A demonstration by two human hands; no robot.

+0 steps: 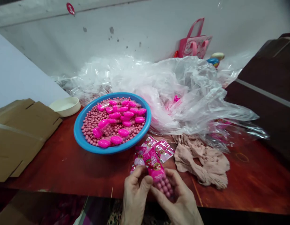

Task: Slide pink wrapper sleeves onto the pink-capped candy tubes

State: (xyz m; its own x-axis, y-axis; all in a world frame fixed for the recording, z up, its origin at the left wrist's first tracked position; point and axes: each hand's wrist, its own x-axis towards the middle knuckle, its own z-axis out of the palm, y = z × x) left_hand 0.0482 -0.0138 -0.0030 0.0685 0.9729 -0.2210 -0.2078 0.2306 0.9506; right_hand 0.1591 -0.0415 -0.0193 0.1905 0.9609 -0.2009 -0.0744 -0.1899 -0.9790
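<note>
A small clear packet of pink beads (164, 187) with a bright pink printed top is between my two hands at the table's front edge. My right hand (179, 200) wraps round its bead-filled lower part. My left hand (136, 192) pinches at the packet's left edge, thumb and forefinger curled close together. Just beyond the packet lie several flat pink printed packets (164, 150). Up and to the left stands a blue basin (112, 150) filled with loose pink beads (90, 122), and bright pink capped tubes (123, 132) rest on the beads.
Crumpled clear plastic bags (194, 93) heap along the wall. A beige cloth (203, 161) lies right of the packets. Folded cardboard (25, 134) and a cream dish (66, 106) sit left; a dark box (264, 90) stands right. A pink bag (194, 45) is at the back.
</note>
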